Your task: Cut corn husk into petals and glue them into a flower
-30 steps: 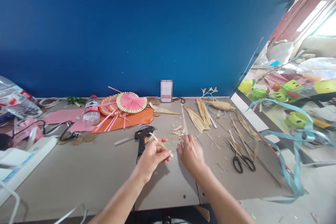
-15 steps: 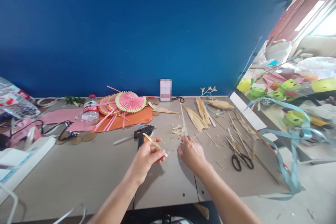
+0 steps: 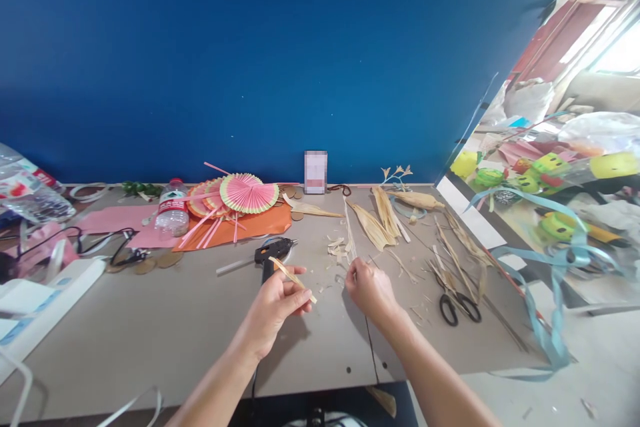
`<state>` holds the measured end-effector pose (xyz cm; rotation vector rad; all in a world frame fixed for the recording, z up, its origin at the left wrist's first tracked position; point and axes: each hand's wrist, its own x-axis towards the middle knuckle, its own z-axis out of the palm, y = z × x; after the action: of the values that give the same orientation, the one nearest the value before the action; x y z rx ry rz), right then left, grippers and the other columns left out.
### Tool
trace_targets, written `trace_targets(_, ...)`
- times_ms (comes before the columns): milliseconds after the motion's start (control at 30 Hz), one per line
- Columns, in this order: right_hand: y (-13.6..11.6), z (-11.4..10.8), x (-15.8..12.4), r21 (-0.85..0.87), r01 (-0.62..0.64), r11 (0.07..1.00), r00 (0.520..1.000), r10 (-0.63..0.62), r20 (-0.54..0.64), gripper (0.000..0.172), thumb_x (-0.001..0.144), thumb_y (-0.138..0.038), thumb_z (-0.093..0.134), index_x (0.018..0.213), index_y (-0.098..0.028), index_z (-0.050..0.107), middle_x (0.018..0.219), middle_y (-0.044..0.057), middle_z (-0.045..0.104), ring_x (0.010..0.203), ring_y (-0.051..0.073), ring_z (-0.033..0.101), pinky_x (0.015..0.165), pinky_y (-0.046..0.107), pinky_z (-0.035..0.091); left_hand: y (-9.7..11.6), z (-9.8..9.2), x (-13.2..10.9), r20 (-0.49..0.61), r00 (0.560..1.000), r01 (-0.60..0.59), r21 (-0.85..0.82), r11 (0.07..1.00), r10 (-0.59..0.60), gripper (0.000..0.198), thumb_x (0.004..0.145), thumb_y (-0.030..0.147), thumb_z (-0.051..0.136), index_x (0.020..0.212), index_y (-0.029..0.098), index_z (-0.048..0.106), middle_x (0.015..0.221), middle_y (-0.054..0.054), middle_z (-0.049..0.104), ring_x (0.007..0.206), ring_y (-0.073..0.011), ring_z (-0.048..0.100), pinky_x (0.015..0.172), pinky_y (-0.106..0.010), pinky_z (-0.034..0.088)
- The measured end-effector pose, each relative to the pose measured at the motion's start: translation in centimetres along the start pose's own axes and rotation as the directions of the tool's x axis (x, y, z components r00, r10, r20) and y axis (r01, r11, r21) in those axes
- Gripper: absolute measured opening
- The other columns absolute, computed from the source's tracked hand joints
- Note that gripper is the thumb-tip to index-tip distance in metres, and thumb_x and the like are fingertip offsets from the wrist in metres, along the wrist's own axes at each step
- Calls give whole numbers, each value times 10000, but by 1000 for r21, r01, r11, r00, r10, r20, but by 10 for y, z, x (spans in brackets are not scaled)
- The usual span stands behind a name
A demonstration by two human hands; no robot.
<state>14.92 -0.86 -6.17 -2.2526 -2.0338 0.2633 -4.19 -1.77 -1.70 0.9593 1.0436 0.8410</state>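
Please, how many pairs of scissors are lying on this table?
1. The scissors lie on the table, to the right of the right hand, among dried leaf strips. Another pair may be hidden under the clutter.

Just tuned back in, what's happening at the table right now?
A person is working with dried husk pieces at a table. The left hand pinches a husk strip above the tabletop, just in front of the glue gun. The right hand is down by the husk scraps; whether it grips anything is unclear. The scissors lie untouched to its right. Paper fans and a bottle sit at the back.
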Motion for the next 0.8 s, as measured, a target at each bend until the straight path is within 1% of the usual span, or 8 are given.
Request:
trace_targets(100, -5, -6, -9, 29, 86, 996, 996, -86, -6, 119, 757, -203, 496, 842, -177, 575, 816, 55, 632, 737, 180, 593, 601, 244, 379, -1, -3, 1, 5, 1000, -6, 7, 1000, 6, 440, 645, 297, 660, 1001, 159, 442, 602, 31, 556, 579, -120, 543, 563, -234, 388)
trace_targets(167, -11, -8, -13, 70, 185, 980, 981, -180, -74, 183, 766, -243, 509, 927, -187, 575, 926, 59, 612, 859, 188, 562, 691, 253, 402, -2, -4, 1, 13, 1000, -10, 9, 1000, 10, 443, 654, 298, 653, 1015, 159, 438, 606, 33, 553, 586, -117, 543, 565, -231, 390)
trace_targets(267, -20, -3, -19, 92, 334, 938, 936, -319, -146, 305, 778, -335, 517, 1043, -187, 552, 1084, 75, 555, 1031, 209, 473, 832, 280, 388, -4, -5, 0, 36, 999, -15, 16, 1000, 14, 444, 669, 298, 641, 1035, 155, 434, 605, 30, 551, 594, -118, 545, 571, -232, 394)
trace_targets(367, -29, 9, -21, 39, 315, 948, 939, -306, -158, 509, 748, -436, 536, 1152, -131, 489, 1189, 135, 486, 1130, 256, 389, 910, 348, 349, -5, -5, -1, 47, 999, -21, 22, 1000, 20, 438, 682, 296, 631, 1042, 149, 431, 599, 26, 549, 595, -117, 541, 576, -234, 395)
trace_targets(433, -33, 14, -18, 9, 274, 962, 952, -270, -145, 586, 753, -461, 517, 1201, -90, 445, 1237, 168, 443, 1156, 278, 357, 925, 387, 331, -5, -5, -2, 48, 999, -20, 20, 1000, 19, 435, 679, 298, 633, 1037, 147, 435, 605, 24, 549, 593, -118, 541, 575, -236, 395)
trace_targets(567, -37, 14, -12, 2, 266, 964, 959, -264, -104, 598, 771, -464, 487, 1230, -87, 413, 1248, 168, 431, 1135, 283, 368, 910, 407, 330, -5, -5, -2, 54, 998, -15, 9, 1000, 14, 435, 667, 305, 643, 1023, 151, 445, 608, 29, 543, 588, -118, 541, 568, -234, 394)
trace_targets(667, -40, 12, -12, 2, 286, 958, 952, -284, -116, 598, 767, -456, 498, 1242, -108, 398, 1188, 158, 468, 1111, 282, 381, 898, 398, 328, -6, -4, -2, 49, 999, -13, -2, 1000, 14, 436, 662, 307, 649, 1020, 158, 449, 602, 35, 537, 593, -121, 543, 569, -234, 394)
trace_targets(800, -42, 13, -16, 11, 265, 964, 956, -261, -130, 586, 753, -438, 520, 1229, -116, 408, 1147, 159, 488, 1054, 287, 421, 873, 390, 333, -6, -3, -1, 53, 998, -15, -5, 1000, 16, 420, 665, 309, 644, 1013, 162, 461, 606, 34, 527, 593, -126, 542, 573, -244, 396)
